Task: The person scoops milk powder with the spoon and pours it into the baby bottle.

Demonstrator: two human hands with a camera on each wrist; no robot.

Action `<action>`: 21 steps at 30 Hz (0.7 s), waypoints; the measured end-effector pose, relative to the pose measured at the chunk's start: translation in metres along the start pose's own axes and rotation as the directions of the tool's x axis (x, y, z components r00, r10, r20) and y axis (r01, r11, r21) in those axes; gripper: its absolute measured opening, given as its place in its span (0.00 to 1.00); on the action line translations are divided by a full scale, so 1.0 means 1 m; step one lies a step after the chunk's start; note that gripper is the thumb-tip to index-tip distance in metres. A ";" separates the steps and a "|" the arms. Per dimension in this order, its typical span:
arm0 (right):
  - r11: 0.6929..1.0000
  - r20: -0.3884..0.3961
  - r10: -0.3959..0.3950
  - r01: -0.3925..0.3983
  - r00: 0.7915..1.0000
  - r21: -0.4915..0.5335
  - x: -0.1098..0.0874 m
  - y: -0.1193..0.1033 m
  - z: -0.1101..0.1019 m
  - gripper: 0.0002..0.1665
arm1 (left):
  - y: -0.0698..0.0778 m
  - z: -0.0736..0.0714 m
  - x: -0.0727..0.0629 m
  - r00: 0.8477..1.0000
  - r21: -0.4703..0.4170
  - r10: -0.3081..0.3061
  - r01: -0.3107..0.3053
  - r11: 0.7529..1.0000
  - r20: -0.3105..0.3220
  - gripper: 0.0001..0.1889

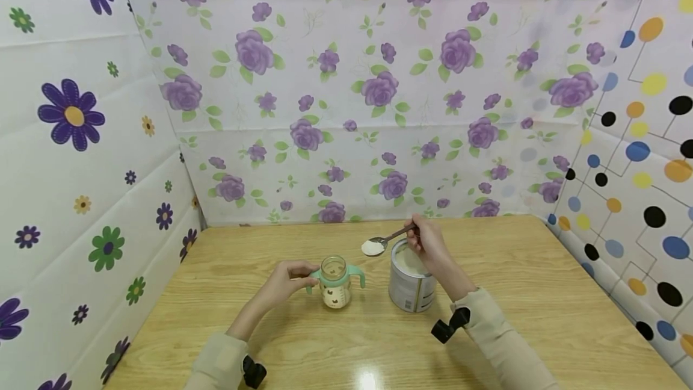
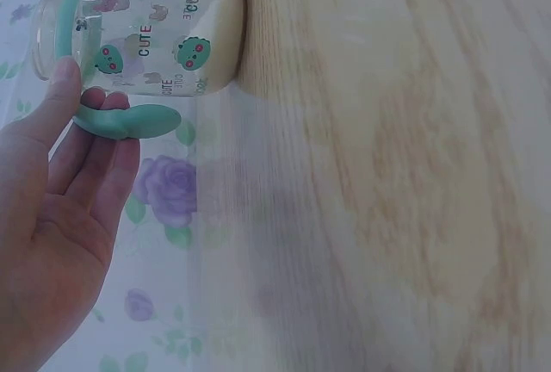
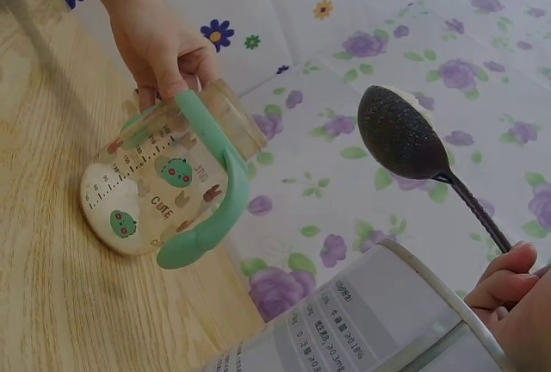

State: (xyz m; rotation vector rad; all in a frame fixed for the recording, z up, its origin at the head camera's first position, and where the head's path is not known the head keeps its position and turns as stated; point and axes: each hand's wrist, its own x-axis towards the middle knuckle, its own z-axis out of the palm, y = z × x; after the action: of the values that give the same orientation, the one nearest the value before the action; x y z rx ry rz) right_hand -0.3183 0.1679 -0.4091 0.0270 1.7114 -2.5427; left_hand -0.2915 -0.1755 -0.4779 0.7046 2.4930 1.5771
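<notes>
A clear baby bottle [image 1: 335,291] with green handles and printed cartoons stands uncapped on the table, pale powder in its bottom. My left hand [image 1: 287,284] pinches its left handle [image 2: 129,120] between thumb and fingers. In my right hand [image 1: 428,244] is the handle of a dark spoon [image 3: 405,135], held over the left rim of an open milk powder can [image 1: 408,287]. White powder [image 1: 372,248] is heaped in the spoon's bowl, which is level and between can and bottle. Pale powder also shows inside the can.
The wooden table [image 1: 260,342] reaches back to a wall sheet with purple roses [image 1: 379,89]. Patterned sheets also hang at the left and right sides. Black wrist cameras [image 1: 253,372] sit on both sleeves.
</notes>
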 end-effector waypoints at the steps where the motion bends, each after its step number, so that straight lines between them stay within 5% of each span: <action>1: 1.000 0.000 0.001 -0.001 1.000 -0.001 0.000 0.000 0.000 0.25 | 0.000 0.000 0.000 1.000 -0.003 -0.001 0.001 1.000 0.000 0.17; 21: 0.999 0.061 0.007 -0.004 0.998 -0.046 0.001 0.005 0.007 0.23 | 0.003 0.001 -0.002 1.000 -0.011 0.011 -0.011 1.000 -0.008 0.17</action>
State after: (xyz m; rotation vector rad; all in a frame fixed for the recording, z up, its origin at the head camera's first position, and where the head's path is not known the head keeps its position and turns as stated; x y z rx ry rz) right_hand -0.3193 0.1595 -0.4110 -0.0485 1.7435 -2.4727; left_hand -0.2880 -0.1744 -0.4759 0.7127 2.4886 1.5986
